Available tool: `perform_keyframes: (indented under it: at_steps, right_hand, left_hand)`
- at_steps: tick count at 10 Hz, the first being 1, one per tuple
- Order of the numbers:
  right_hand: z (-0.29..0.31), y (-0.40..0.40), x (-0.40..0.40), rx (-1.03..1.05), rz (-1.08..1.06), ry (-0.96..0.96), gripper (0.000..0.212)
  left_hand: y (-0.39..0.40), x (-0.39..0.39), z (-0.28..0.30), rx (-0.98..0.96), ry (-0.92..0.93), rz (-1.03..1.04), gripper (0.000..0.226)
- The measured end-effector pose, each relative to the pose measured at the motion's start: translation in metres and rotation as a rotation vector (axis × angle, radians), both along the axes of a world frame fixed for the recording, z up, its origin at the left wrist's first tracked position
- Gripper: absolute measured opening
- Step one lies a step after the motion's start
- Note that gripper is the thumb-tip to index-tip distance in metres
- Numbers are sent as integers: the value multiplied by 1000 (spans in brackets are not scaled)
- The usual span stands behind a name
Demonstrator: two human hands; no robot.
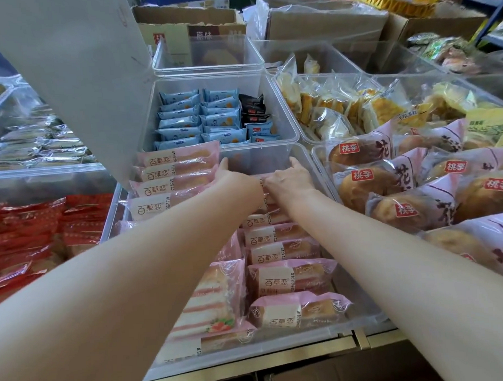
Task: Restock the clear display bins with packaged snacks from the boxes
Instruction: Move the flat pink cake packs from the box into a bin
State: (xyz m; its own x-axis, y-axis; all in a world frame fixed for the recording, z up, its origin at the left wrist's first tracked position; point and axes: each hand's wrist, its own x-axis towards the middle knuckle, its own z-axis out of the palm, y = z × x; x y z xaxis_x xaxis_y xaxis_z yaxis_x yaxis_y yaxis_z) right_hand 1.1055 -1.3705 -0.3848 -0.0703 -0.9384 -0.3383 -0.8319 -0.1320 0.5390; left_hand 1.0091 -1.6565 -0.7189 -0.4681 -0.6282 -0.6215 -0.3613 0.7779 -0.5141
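The clear plastic display bin in the middle is partly filled with long pink packaged cake snacks; two rows are laid in it, one on the left and one on the right; a bare gap is left at the far right end, so more packs are needed, it is judged. The left hand is laid with straight fingers against the far packs of the left row; the right hand is bent over the top of the right row, and whether a pack is gripped cannot be told. Each pack is laid flat with its long side going left to right; the printed labels are pointed up.
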Motion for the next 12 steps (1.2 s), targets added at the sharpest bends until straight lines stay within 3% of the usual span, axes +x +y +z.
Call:
perform_keyframes:
  at_steps: [1,2,3,4,5,7,9,10,11,12]
  right_hand:
    - [-19,-15,-26,-101,1,-121,38]
    - [3,-8,-36,-147,-63,-317,34]
    - [20,-2,-46,-238,-12,-434,26]
    - [7,14,-40,-38,4,-495,25]
    - [-10,21,-35,13,20,-496,28]
    - [-18,26,-28,-124,13,-317,32]
    - [-23,31,-29,-206,0,-308,36]
    - [-26,33,-25,-210,-11,-280,35]
    - [-9,34,-24,-225,5,-314,35]
    - [19,37,-31,-187,23,-396,32]
  left_hand:
    - [208,136,293,66,200,114,48]
    - [250,180,373,-120,432,28,17]
    - [251,180,365,24,423,105,23]
    - [262,179,363,110,289,19,19]
    - [273,175,357,143,260,-26,38]
    - [269,168,338,200,141,90,27]
    - [263,168,335,227,88,141,33]
    - [263,171,332,224,143,176,35]
    - [263,174,342,254,317,207,35]
    - [267,175,353,201,444,80,25]
